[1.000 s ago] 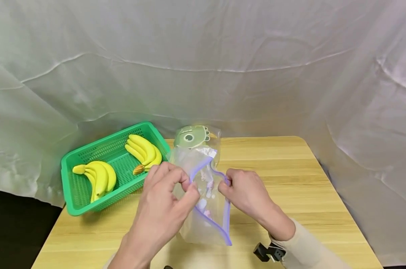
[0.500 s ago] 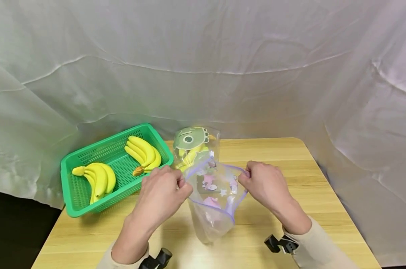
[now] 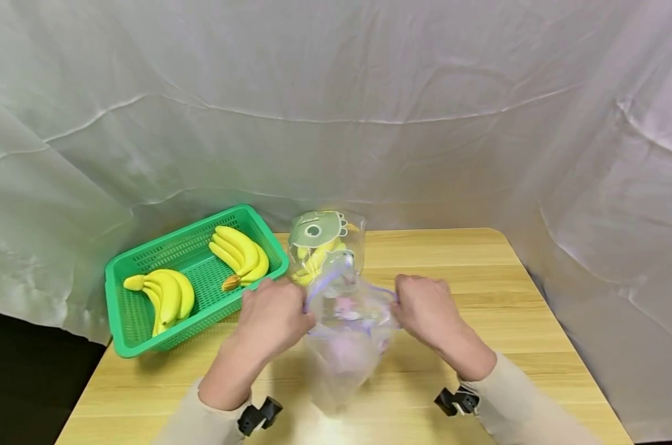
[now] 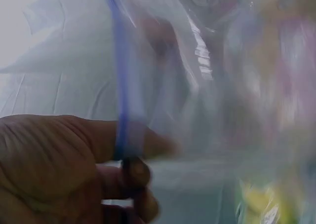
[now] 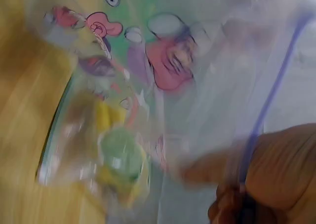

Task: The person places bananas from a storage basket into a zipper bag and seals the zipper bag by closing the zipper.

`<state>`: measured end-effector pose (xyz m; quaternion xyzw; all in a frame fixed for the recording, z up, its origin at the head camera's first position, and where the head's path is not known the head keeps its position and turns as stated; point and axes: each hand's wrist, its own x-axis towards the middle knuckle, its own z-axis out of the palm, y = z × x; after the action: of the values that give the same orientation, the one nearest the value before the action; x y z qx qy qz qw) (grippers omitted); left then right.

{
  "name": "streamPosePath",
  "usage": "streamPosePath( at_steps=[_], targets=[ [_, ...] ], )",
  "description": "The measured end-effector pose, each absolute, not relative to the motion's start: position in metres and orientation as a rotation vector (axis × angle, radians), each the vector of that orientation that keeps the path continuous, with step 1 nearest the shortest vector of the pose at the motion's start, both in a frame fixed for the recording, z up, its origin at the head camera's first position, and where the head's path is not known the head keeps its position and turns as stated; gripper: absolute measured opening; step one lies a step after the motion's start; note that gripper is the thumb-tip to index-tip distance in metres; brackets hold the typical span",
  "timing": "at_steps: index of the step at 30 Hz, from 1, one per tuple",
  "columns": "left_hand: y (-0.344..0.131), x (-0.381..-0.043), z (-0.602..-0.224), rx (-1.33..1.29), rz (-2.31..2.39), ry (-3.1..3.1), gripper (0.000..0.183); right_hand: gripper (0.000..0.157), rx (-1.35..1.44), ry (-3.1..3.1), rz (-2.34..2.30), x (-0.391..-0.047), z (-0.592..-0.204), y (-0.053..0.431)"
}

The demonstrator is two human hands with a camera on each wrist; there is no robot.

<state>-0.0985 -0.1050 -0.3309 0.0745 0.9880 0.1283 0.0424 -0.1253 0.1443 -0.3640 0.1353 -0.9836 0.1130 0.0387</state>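
A clear zip bag (image 3: 344, 355) with pink prints and a purple zip edge hangs between both hands above the table, blurred in the head view. My left hand (image 3: 274, 318) pinches one side of its mouth. The opposite side is gripped by my right hand (image 3: 430, 318). In the left wrist view, thumb and fingers close on the blue-purple zip strip (image 4: 122, 71). Likewise, the right wrist view has the thumb inside the bag's film and the fingers folded under the strip (image 5: 271, 98). The mouth is spread apart, and no contents show inside.
Behind the hands stands another clear bag (image 3: 315, 232) with a green cartoon print and yellow bananas inside. At the left, a green plastic basket (image 3: 111, 303) holds two bunches of bananas (image 3: 171, 296). The wooden table (image 3: 514, 321) ends at grey cloth walls (image 3: 336, 154).
Both hands first pulled the bag's mouth wider, the right hand moving outward. Since then they have drawn slightly closer together, and the bag has swung and blurred. The basket and rear bag stay put.
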Motion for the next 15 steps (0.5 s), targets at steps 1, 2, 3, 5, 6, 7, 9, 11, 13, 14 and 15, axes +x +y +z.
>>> streamPosePath(
  at_steps=[1, 2, 3, 5, 6, 7, 9, 11, 13, 14, 15],
  targets=[
    [-0.108, -0.099, -0.329, 0.212, 0.358, 2.993, 0.025, 0.022, 0.401, -3.008, 0.301, -0.125, -0.363, 0.149],
    [-0.111, -0.098, -0.328, 0.207, 0.320, 2.970, 0.020, 0.019, 0.387, -3.004, 0.269, -0.124, -0.360, 0.153],
    [-0.112, -0.099, -0.326, 0.212, 0.288, 2.949, 0.019, 0.018, 0.381, -3.000, 0.258, -0.122, -0.357, 0.157],
    [-0.112, -0.099, -0.324, 0.238, 0.276, 2.907, 0.019, 0.018, 0.375, -3.011, 0.319, -0.118, -0.347, 0.158],
    [-0.111, -0.099, -0.323, 0.252, 0.281, 2.893, 0.021, 0.018, 0.389, -3.017, 0.369, -0.115, -0.342, 0.157],
    [-0.108, -0.099, -0.323, 0.262, 0.296, 2.892, 0.023, 0.018, 0.405, -3.019, 0.419, -0.112, -0.337, 0.154],
    [-0.103, -0.099, -0.323, 0.263, 0.348, 2.935, 0.030, 0.018, 0.424, -3.011, 0.511, -0.108, -0.329, 0.147],
    [-0.097, -0.100, -0.324, 0.247, 0.407, 3.000, 0.034, 0.019, 0.437, -2.982, 0.567, -0.104, -0.324, 0.139],
    [-0.091, -0.102, -0.327, 0.239, 0.458, 3.067, 0.035, 0.020, 0.457, -2.925, 0.550, -0.103, -0.323, 0.133],
    [-0.089, -0.103, -0.330, 0.238, 0.470, 3.096, 0.035, 0.021, 0.465, -2.894, 0.525, -0.104, -0.325, 0.130],
    [-0.087, -0.105, -0.333, 0.237, 0.468, 3.108, 0.034, 0.022, 0.469, -2.869, 0.496, -0.105, -0.327, 0.128]
  ],
)
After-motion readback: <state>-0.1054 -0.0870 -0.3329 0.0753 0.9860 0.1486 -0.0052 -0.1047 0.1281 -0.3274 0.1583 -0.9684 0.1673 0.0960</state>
